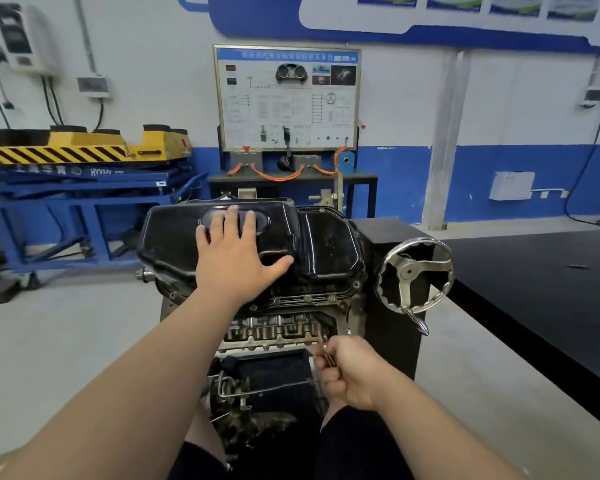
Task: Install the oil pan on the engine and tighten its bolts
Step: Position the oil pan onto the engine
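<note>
The black oil pan (329,244) sits on top of the engine block (278,330), which is mounted on a stand in front of me. My left hand (234,254) lies flat on the pan's raised left part, fingers spread. Lower down, my right hand (352,370) is curled around several small bolts (328,355) near the engine's right side; their thin shafts show between my fingers. A row of bolt heads (305,299) lines the pan's near flange.
A chrome handwheel (413,271) juts from the black stand column (392,244) to the right of the engine. A dark table (541,271) runs along the right. A blue lift table (84,188) stands at the left, and a training board (288,98) behind.
</note>
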`<action>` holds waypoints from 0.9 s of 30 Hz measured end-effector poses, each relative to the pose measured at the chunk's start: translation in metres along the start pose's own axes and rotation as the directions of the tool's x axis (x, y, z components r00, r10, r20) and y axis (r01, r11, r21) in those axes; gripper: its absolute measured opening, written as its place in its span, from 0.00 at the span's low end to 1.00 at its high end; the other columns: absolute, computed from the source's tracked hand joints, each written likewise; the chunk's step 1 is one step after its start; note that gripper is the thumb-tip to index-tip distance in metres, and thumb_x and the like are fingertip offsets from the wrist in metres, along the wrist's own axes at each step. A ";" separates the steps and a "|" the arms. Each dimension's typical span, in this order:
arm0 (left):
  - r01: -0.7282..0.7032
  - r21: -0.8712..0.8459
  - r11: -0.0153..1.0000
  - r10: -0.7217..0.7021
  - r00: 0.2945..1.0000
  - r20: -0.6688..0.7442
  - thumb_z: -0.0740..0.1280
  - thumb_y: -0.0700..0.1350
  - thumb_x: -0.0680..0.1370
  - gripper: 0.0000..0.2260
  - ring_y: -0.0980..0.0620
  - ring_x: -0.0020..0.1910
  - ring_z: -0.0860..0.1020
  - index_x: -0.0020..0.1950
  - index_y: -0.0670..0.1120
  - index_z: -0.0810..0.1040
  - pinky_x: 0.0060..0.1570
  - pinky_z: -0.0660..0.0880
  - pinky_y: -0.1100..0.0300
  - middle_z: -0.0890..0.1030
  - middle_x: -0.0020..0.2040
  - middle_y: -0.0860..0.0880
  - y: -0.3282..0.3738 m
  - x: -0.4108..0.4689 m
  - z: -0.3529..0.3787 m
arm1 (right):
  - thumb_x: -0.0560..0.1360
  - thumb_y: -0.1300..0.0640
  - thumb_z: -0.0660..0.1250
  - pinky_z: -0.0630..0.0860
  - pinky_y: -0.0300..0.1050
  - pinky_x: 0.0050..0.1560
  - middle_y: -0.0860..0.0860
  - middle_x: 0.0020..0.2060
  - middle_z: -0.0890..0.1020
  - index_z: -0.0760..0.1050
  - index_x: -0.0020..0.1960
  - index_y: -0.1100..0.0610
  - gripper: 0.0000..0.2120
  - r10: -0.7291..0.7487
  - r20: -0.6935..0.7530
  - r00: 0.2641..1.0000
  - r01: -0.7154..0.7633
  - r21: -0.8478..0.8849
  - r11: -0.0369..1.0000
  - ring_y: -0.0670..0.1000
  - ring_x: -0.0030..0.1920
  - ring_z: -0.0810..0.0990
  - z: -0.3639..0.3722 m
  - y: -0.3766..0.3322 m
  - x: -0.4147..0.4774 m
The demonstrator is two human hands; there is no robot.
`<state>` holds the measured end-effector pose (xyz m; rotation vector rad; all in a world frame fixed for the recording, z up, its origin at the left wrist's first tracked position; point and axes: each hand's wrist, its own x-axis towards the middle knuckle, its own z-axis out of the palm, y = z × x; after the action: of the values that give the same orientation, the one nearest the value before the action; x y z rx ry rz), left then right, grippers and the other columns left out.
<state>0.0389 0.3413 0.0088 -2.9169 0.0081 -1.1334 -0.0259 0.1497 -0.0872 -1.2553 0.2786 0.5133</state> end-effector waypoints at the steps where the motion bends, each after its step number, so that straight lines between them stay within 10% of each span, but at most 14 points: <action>1: -0.021 0.003 1.000 0.021 1.000 0.001 0.45 0.79 0.65 0.49 0.41 0.75 0.55 0.76 0.48 0.58 0.71 0.52 0.40 0.59 0.76 0.42 -0.002 0.001 0.000 | 0.77 0.63 0.52 0.56 0.35 0.17 0.51 0.29 0.72 0.74 0.47 0.61 0.11 -0.037 -0.049 0.998 0.035 -0.030 0.999 0.44 0.22 0.61 -0.004 -0.003 0.003; 10: -0.040 -0.014 0.999 0.041 0.999 0.030 0.47 0.79 0.61 0.50 0.42 0.75 0.54 0.75 0.50 0.57 0.72 0.51 0.39 0.58 0.76 0.43 -0.006 0.016 -0.004 | 0.81 0.59 0.56 0.55 0.36 0.20 0.48 0.26 0.72 0.75 0.49 0.59 0.09 -0.390 -0.090 0.917 0.356 -0.262 0.897 0.44 0.22 0.61 -0.023 -0.052 0.007; 27: 0.011 -0.067 0.998 -0.009 0.999 0.036 0.48 0.81 0.59 0.50 0.44 0.76 0.52 0.75 0.54 0.57 0.73 0.49 0.41 0.58 0.77 0.47 -0.007 0.021 -0.005 | 0.79 0.55 0.52 0.52 0.36 0.20 0.48 0.26 0.65 0.73 0.42 0.57 0.14 -0.235 -0.198 0.952 0.218 -0.104 0.970 0.46 0.22 0.57 -0.041 -0.044 0.014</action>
<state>0.0512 0.3477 0.0270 -2.9989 0.0326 -1.1043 0.0118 0.1043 -0.0691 -1.4027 0.2879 0.1963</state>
